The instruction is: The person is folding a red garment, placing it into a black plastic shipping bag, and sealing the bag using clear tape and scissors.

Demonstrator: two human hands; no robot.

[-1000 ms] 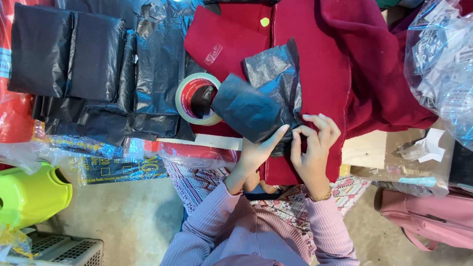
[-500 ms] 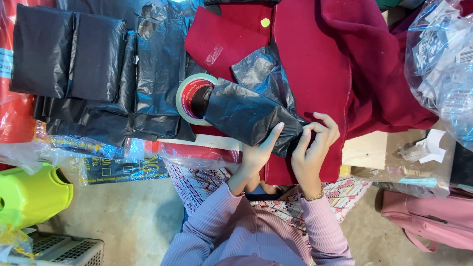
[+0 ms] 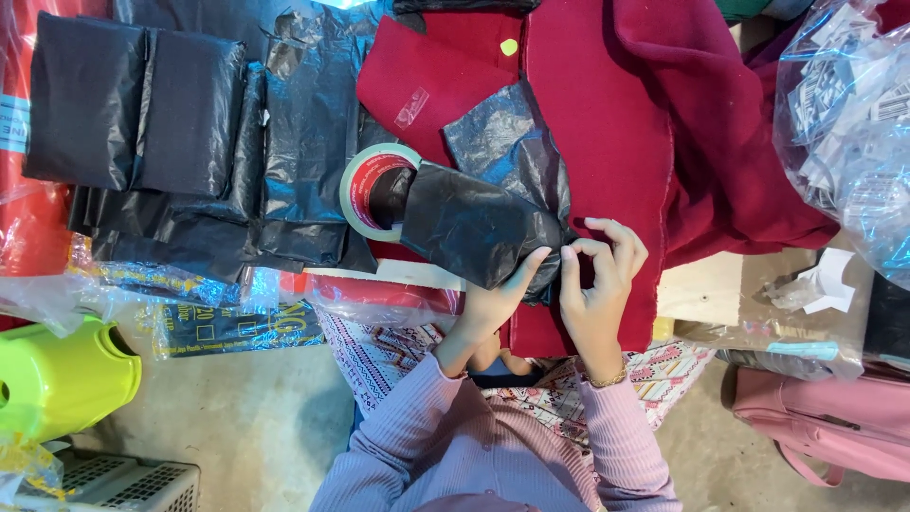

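Two hands on one black plastic bag (image 3: 474,232), head view only. Left hand (image 3: 498,303) presses against the bag's near edge, fingers together, thumb up along the plastic. Right hand (image 3: 597,275) pinches the bag's right corner, fingertips (image 3: 580,248) closed on it. Bag lies on the red cloth (image 3: 607,142), its left end overlapping one roll of tape (image 3: 372,190) with a red core. A second crumpled black bag (image 3: 507,137) sits just behind the first, touching it. Left side: a stack of folded black packets (image 3: 142,114), count unclear, at least four. One lime green plastic tub (image 3: 57,379) bottom left, one white crate (image 3: 114,485) beside it. One clear bag of paper tags (image 3: 844,123) top right, one pink bag (image 3: 825,427) bottom right. Surface is a low work board draped with cloth; bare concrete floor (image 3: 246,427) below. Person wears lilac sleeves (image 3: 398,446).
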